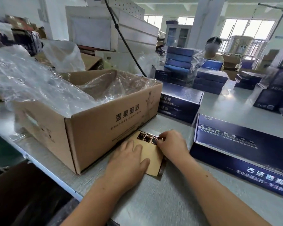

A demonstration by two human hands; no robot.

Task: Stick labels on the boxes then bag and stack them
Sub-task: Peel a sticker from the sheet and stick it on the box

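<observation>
A tan backing sheet [151, 153] with a few dark labels [147, 138] along its far edge lies on the grey table, beside a cardboard carton. My left hand [129, 162] presses flat on the sheet, fingers straight. My right hand [171, 143] pinches the rightmost label at its edge with fingertips. A flat dark blue box [242, 154] with white lettering lies just right of my right hand.
An open brown carton [95, 128] lined with clear plastic stands to the left. Two stacked blue boxes [180, 103] sit behind the sheet. More blue boxes [209, 82] are stacked further back, some in plastic. A person [213, 48] sits across the table.
</observation>
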